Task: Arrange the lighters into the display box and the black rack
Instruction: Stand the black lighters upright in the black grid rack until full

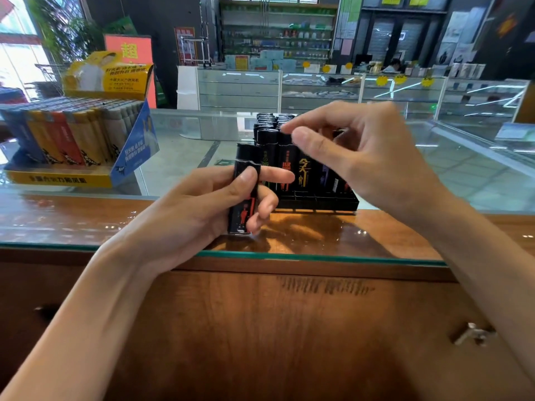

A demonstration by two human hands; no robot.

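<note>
My left hand [214,204] grips black lighters [244,192] with red print, held upright just above the glass counter top. Behind them stands the black rack [315,202], filled with several black lighters [285,166] in rows. My right hand [356,157] hovers over the rack's top. Its fingers are loosely curled, with thumb and forefinger close together above a lighter's cap. I cannot tell whether they touch it. At the far left sits the yellow and blue display box [60,179], packed with several coloured lighters [66,131].
The glass counter top [289,253] lies over a wooden desk with a front edge near me. A metal key [472,332] sticks out of the wooden front at the lower right. Glass showcases and shop shelves stand farther back.
</note>
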